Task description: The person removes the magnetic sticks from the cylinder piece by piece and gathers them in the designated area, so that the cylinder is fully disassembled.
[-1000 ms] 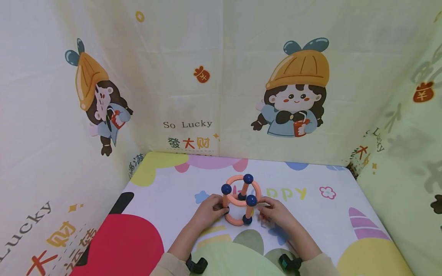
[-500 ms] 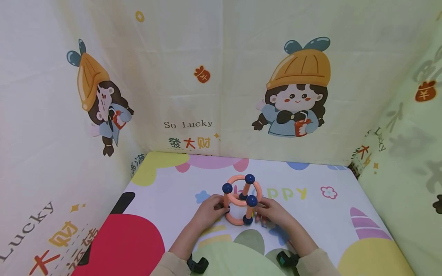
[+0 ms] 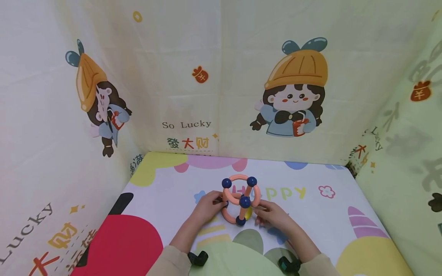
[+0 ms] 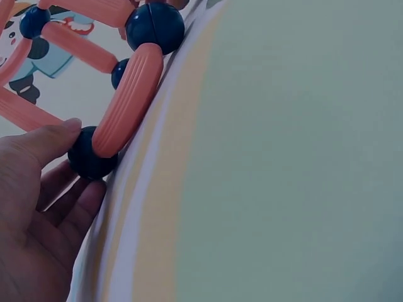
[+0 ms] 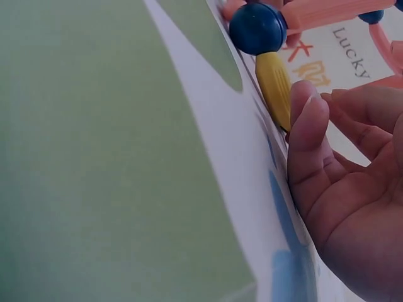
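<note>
gripping with the left hand (image 3: 208, 209) a dark blue ball (image 4: 92, 154) low on a ball-and-rod building toy (image 3: 244, 202), pinched between thumb and fingers. standing between the two hands on a printed table mat (image 3: 310, 222), with salmon rods curved into a ring at the top and three more dark blue balls spaced along that ring. leading from the gripped ball toward the person's side: a curved, ribbed salmon rod (image 4: 132, 104), joined to a near lower ball (image 4: 155, 28).

reaching in with the right hand (image 3: 272, 214) from the other side, fingers bent and tips right up against a yellow rod (image 5: 272, 78); cannot tell whether pinching or merely touching. joined at one end to the near lower ball, with the other end partly hidden by the right fingertips.

behind both wrists, small black wrist cameras (image 3: 198, 258) and beige sleeves (image 3: 315, 265). between the forearms, a pale green printed shape (image 3: 228, 258) on the mat; well out to the left of the left hand, a large red printed patch (image 3: 127, 245). just beyond the right hand, pastel lettering (image 3: 286, 193); farther past both hands, a cream cloth (image 3: 238, 46) with a cartoon figure in an orange cap (image 3: 297, 69).
</note>
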{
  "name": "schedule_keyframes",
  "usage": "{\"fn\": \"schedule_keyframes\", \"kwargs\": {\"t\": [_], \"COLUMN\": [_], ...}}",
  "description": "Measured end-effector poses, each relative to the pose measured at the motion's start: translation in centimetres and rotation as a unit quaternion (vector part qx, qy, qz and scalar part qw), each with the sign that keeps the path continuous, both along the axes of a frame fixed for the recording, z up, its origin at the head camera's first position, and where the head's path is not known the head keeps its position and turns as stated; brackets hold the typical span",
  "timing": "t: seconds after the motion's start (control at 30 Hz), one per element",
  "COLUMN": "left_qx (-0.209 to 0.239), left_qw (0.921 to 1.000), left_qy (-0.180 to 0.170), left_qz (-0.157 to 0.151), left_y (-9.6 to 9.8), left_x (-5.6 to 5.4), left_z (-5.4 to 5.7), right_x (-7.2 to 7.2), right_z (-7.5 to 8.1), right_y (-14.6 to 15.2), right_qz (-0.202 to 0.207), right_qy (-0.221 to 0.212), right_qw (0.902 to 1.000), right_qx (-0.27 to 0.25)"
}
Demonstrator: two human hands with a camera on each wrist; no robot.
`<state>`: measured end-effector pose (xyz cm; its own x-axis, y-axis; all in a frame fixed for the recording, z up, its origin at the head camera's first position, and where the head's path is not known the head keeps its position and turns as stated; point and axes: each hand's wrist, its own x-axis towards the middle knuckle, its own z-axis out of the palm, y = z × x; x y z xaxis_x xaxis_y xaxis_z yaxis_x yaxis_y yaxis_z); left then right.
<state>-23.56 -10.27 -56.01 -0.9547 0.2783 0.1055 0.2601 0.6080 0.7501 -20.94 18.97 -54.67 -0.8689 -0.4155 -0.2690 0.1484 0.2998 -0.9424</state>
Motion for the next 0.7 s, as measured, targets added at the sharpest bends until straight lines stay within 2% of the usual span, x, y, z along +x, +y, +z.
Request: {"fn": "schedule_keyframes", "kwargs": {"t": [0.17, 0.3, 0.4, 0.53, 0.7], "left_qx": [0.011, 0.018, 0.026, 0.036, 0.041], "left_qw": [0.9999, 0.9995, 0.9989, 0.9986, 0.9984], "left_qy": [-0.009, -0.023, -0.033, -0.036, -0.033], "left_qz": [0.006, 0.015, 0.019, 0.017, 0.018], "left_y": [0.0, -0.1, -0.1, -0.2, -0.4], "left_x": [-0.2, -0.2, -0.1, 0.0, 0.1], "left_z": [-0.3, -0.6, -0.8, -0.8, -0.9], "right_x": [0.3, 0.2, 0.0, -0.2, -0.3], "right_z": [0.1, 0.7, 1.7, 3.7, 6.0], "right_y": [0.0, 0.1, 0.3, 0.3, 0.1], "right_qz": [-0.003, -0.015, -0.049, -0.099, -0.114], "right_qy": [-0.015, -0.001, 0.024, 0.059, 0.082], "right_qw": [0.9999, 0.9995, 0.9970, 0.9914, 0.9879], "right_qx": [-0.003, 0.027, 0.056, 0.062, 0.066]}}
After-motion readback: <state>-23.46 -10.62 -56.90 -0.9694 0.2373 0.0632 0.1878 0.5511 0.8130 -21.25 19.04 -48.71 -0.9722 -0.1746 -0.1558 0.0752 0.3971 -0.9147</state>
